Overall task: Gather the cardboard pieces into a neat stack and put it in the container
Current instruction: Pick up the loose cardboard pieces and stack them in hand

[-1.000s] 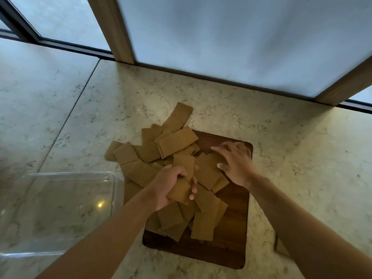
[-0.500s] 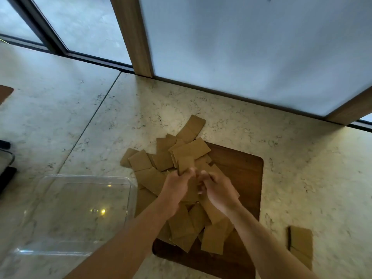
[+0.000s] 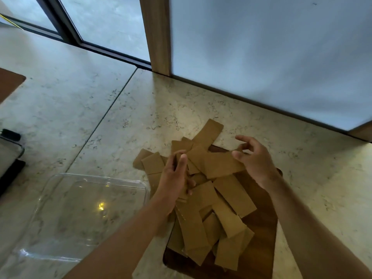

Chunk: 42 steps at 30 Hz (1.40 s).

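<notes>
Several brown cardboard pieces lie in a loose, overlapping pile, partly on a dark wooden board and partly on the stone counter. My left hand is over the pile's left side, closed on a few cardboard pieces held on edge; most of them are hidden by the fingers. My right hand is at the pile's far right and pinches the end of a long cardboard piece that lies across the top. A clear plastic container stands to the left of the pile with nothing in it.
A frosted window with a wooden post runs along the counter's far edge. A dark object and a brown mat sit at the left edge. A seam crosses the counter.
My hands were together over the pile's middle; they have drawn apart. The right hand has moved right and taken the end of a long piece. The view has shifted.
</notes>
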Tool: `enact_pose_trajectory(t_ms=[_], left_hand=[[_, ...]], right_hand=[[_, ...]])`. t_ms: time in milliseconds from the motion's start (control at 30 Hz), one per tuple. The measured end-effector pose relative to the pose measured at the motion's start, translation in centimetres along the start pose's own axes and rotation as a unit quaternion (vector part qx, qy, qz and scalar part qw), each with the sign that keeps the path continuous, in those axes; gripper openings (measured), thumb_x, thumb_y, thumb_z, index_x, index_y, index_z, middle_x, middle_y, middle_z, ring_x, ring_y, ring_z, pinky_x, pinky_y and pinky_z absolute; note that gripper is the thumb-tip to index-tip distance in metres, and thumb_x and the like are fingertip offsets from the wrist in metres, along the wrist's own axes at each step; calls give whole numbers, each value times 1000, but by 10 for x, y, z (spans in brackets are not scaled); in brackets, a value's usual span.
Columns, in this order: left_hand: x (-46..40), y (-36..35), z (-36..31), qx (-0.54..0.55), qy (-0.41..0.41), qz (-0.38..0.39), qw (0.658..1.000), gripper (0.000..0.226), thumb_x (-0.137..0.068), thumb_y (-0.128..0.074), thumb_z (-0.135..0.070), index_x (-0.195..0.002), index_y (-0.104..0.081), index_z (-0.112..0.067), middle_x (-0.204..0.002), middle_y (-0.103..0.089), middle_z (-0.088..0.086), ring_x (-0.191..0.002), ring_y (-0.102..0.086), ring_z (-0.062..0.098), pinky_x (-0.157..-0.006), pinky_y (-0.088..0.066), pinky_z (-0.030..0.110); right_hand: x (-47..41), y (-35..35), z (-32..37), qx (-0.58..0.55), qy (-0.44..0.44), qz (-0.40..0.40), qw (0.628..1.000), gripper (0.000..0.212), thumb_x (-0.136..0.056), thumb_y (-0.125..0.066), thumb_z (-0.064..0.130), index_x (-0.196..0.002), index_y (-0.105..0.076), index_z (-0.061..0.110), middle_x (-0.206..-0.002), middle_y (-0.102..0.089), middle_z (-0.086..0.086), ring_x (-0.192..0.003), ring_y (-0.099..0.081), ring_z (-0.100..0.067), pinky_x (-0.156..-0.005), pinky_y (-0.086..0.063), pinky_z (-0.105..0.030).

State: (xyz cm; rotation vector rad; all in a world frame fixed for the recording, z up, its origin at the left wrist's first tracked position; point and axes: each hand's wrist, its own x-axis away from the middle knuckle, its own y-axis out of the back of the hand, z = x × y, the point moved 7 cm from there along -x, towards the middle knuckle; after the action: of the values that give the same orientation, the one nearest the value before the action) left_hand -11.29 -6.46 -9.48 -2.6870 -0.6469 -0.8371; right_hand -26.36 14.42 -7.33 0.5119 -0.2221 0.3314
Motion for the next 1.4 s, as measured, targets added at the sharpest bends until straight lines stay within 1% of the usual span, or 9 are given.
enact_pose_trajectory(t_ms=[133, 200, 367, 533, 767, 1033, 1167, 1267, 1400], left_hand=[[12, -24, 0, -43, 39, 185, 981, 31, -88, -66, -68, -115, -63, -53, -92, -79, 8, -73, -78, 25, -64, -61, 35], [22, -34, 12, -28, 64, 287, 955, 46, -92, -79, -30, -131, -61, -45, -116, -80, 6, -104, -78, 28, -81, -65, 39], [22, -10, 35, 76, 123, 207, 968, 87, -85, -51, 18, -133, -61, -54, -112, -78, 26, -95, -77, 46, -74, -65, 57], [24, 5, 34, 133, 116, 152, 972, 51, -94, -45, 2, -115, -69, -38, -89, -76, 23, -64, -72, 35, -54, -59, 44], [24, 14, 22, 136, 102, 91, 981, 13, -106, -58, -33, -115, -67, -32, -90, -70, 19, -64, -69, 34, -52, -56, 41], [34, -6, 18, 118, 175, 94, 973, 75, -98, -52, -67, -120, -69, 3, -85, -74, 24, -60, -69, 32, -53, -58, 40], [48, -9, 23, -9, 234, 185, 954, 89, -79, -54, -90, -117, -78, -13, -110, -80, 23, -92, -76, 37, -82, -64, 48], [67, -29, 19, -121, 192, 341, 912, 43, -92, -76, -48, -125, -73, -22, -118, -80, 16, -103, -77, 37, -86, -66, 49], [74, -36, 32, -175, 205, 341, 901, 38, -87, -76, -7, -120, -71, -23, -110, -83, 6, -102, -80, 26, -84, -66, 45]], right_hand=[[34, -16, 36, 29, 56, 186, 981, 50, -85, -80, 29, -127, -61, 48, -103, -74, 13, -94, -73, -4, -83, -58, -25], [51, -47, 43, 15, 76, 232, 970, 39, -84, -80, 37, -119, -66, 45, -100, -74, 15, -87, -72, -3, -73, -56, -17], [36, -54, 18, 153, 44, -48, 986, 17, -96, -65, 38, -113, -65, 35, -110, -66, 8, -106, -63, -11, -89, -54, -28], [21, -89, 4, 415, 20, 31, 909, 87, -79, -75, 62, -149, -43, 20, -139, -48, -10, -131, -43, -28, -109, -38, -41], [16, -44, 10, 114, 12, -17, 993, 25, -99, -64, 35, -98, -66, 11, -90, -71, -14, -83, -68, -36, -74, -59, -47], [67, -31, 28, -152, -55, 216, 963, 33, -100, -56, 43, -124, -61, 21, -101, -79, -10, -88, -76, -37, -67, -65, -43], [103, -33, 40, 73, 5, 390, 918, 22, -87, -76, 47, -108, -68, 49, -103, -78, 13, -81, -77, -10, -61, -61, -22], [112, -36, 30, 166, 0, 418, 893, 25, -78, -85, 39, -98, -70, 40, -84, -78, 1, -61, -72, -8, -47, -52, -26], [101, -19, 24, 154, 36, 207, 965, 40, -71, -92, 33, -102, -66, 36, -94, -72, 7, -84, -69, -9, -76, -58, -34]])
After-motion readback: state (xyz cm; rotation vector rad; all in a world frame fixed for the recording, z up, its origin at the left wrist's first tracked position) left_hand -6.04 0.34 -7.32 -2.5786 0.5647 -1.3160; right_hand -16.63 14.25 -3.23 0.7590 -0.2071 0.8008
